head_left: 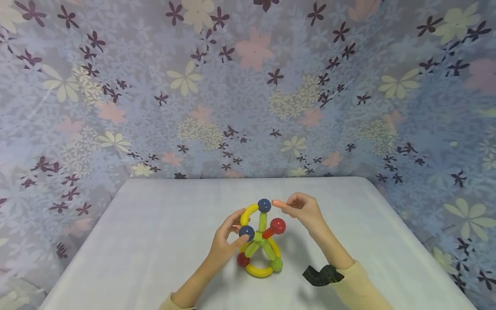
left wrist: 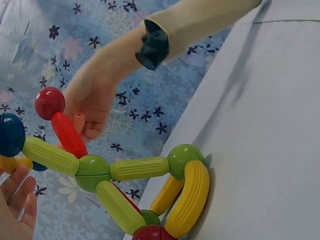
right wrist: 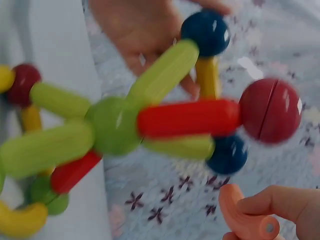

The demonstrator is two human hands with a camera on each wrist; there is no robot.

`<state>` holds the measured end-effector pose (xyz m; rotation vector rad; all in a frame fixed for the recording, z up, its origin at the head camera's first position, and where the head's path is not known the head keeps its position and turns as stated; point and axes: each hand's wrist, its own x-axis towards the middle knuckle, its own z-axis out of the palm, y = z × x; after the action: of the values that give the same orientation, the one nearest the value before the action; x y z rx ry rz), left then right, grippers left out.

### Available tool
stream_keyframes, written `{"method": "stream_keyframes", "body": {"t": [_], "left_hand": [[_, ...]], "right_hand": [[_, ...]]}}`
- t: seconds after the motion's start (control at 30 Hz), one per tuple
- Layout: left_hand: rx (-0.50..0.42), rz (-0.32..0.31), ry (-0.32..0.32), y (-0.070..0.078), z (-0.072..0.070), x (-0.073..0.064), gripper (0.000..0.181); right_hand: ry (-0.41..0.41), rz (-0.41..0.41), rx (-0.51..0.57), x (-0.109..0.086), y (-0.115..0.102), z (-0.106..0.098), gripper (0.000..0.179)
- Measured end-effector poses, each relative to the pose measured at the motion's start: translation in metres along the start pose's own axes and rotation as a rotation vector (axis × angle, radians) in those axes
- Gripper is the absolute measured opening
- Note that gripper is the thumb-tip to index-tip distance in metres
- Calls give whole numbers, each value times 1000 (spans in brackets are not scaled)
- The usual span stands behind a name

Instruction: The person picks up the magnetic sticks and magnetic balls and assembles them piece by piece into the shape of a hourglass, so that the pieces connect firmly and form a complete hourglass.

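Observation:
A toy structure of magnetic balls and rods stands on the table, with a green ball [right wrist: 114,125] at its centre. My left hand [head_left: 224,241] holds it at the left, thumb on a blue ball [head_left: 246,233] and fingers behind the yellow curved rod [head_left: 249,214]. That rod joins a second blue ball [head_left: 264,205] at the top. My right hand [head_left: 306,211] pinches an orange curved rod [right wrist: 242,215], its free end just right of the top blue ball, with a small gap between. A red rod [right wrist: 190,119] tipped with a red ball [head_left: 277,226] juts out below.
The structure's base has yellow curved rods [head_left: 259,271], a dark red ball [head_left: 243,259] and a green ball [head_left: 277,264]. A white cloth covers the table [head_left: 155,241]. A flowered curtain [head_left: 248,107] hangs behind it. A dark strap [head_left: 322,275] hangs at the right sleeve.

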<state>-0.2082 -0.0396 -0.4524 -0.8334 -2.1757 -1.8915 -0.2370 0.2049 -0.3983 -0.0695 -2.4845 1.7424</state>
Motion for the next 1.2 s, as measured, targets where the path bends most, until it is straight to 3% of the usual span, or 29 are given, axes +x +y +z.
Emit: {"method": "stream_keyframes", "body": {"t": [0.3,0.5,0.63,0.8,0.97,1.2], "left_hand": [[-19,7,-9,-1,1,0,55],[-14,4,-7,-1,0,1,55],[-17,0,-5,1,0,1,55],[-32,-1,-6,2,2,0,55],[-32,-6,-9,1,1,0,55],[-28,-18,-8,-1,-2,0,55]], "right_hand": [[45,-54,-35,-13,-12,5,16],[43,-78,1,-20,-14,6,20],[-6,-8,67,-25,-16,5,29],[-98,105,265,-36,-18,0,44],[-124,187,441,-49,-15,-4,51],[-169,211,488,-53,-5,1,54]]}}
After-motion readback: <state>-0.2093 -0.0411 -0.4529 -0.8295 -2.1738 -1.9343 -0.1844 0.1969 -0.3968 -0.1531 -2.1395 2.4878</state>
